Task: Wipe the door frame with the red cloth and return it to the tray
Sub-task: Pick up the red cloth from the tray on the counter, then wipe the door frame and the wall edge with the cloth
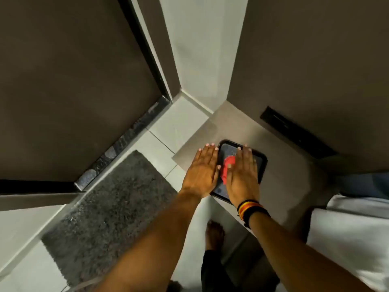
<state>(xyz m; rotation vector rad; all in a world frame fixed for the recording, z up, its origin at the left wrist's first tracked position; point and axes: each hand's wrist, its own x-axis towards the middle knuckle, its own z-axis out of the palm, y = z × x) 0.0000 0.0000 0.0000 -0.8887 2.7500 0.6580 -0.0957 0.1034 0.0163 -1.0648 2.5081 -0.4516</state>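
A dark tray [261, 161] lies on the tiled floor below me. In it lies the red cloth [227, 165], mostly covered by my hands. My left hand [202, 171] hangs flat over the tray's left edge, fingers stretched and holding nothing. Beside it, my right hand [242, 175] is flat above the tray's middle, fingers extended, with banded bracelets at the wrist. Both hands are above the cloth, not gripping it. The dark door [73, 85] and its black frame edge [145, 49] stand at the left.
A grey shaggy mat [109, 211] lies on the floor at the left front. My bare foot [214, 234] stands near the bottom centre. White fabric [349, 237] is at the right. A black strip [294, 131] runs along the right wall's base.
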